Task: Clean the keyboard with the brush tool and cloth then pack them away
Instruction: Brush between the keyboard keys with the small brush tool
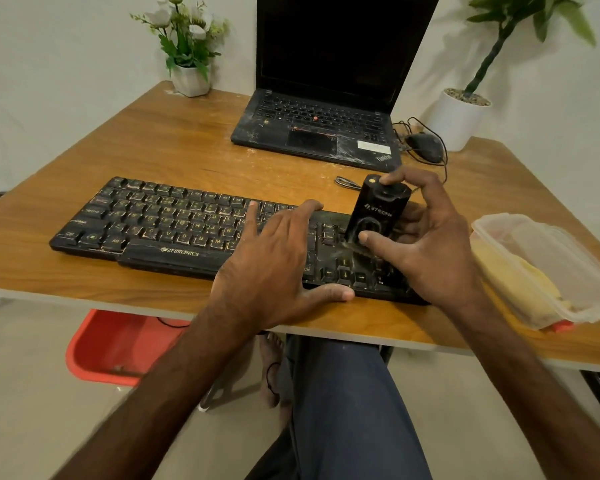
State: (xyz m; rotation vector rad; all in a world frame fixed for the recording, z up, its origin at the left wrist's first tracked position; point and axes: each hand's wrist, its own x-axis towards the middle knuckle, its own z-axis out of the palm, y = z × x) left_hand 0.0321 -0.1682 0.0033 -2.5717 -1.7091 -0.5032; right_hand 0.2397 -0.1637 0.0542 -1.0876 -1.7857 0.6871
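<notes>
Grit could scatter toward the laptop [326, 126] if we sweep hard: our right hand [426, 244] grips the brush tool [374, 216] upright at the right end of the keyboard [160, 223], our left hand [278, 251] lies flat on its keys (cloth [510, 271] sits in the container [499, 220]).

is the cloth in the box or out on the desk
In the box: the yellow cloth shows through the translucent wall of the plastic box.

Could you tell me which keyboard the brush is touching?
The Zebronics keyboard in front, under the brush tool; the laptop behind is untouched.
</notes>
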